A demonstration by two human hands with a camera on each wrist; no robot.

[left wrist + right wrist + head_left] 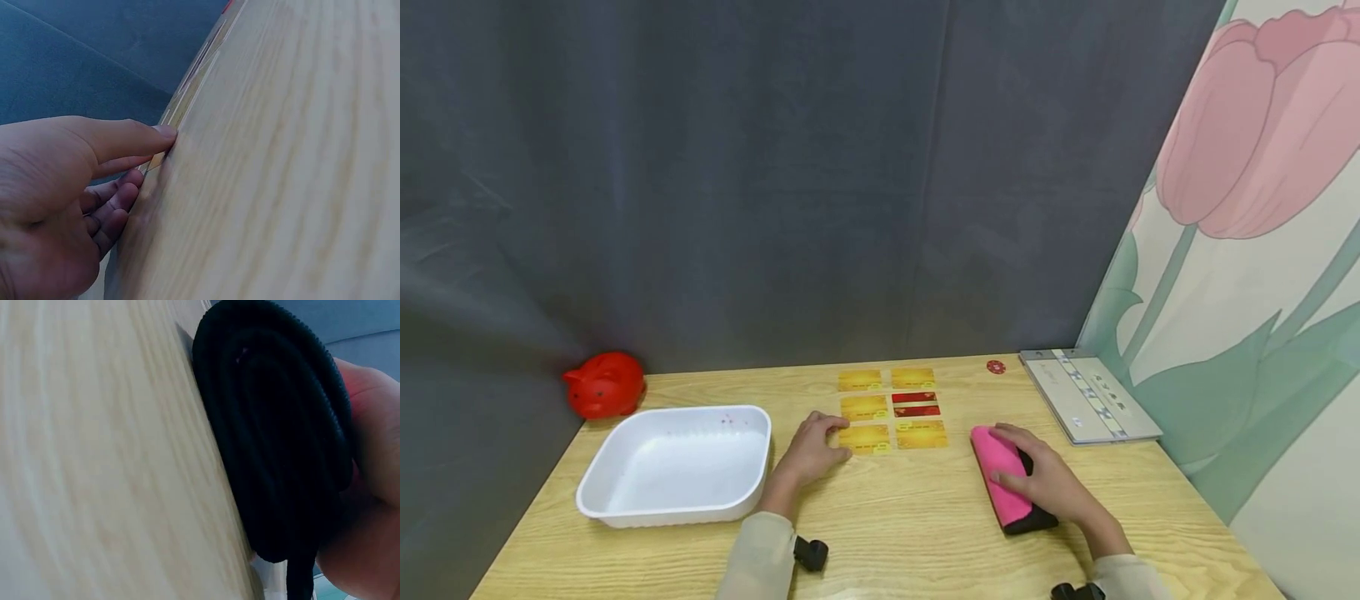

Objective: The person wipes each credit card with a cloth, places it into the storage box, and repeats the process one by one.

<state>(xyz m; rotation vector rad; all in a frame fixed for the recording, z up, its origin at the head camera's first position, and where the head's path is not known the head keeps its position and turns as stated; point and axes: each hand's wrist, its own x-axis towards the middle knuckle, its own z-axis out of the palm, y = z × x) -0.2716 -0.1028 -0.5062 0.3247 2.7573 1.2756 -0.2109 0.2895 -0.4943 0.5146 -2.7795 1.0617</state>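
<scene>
My left hand (pixel 811 448) rests at the left edge of the nearest left yellow card (pixel 868 439), with thumb and index fingertips touching the card or the table beside it. In the left wrist view that hand (pixel 69 181) has its thumb stretched out and its other fingers loosely bent. Several yellow cards (pixel 912 378) lie flat in two columns, one of them red with a gold stripe (pixel 916 404). My right hand (pixel 1051 477) grips a rolled pink-and-black cloth-like bundle (pixel 1000 471) on the table. Its dark coiled end (pixel 269 425) fills the right wrist view.
A white plastic tray (pixel 677 512) stands left of my left hand, and a red piggy bank (pixel 604 386) sits behind it. A small red round chip (pixel 996 367) lies at the back. At the right is a grey book or folder (pixel 1086 396) by the tulip wall.
</scene>
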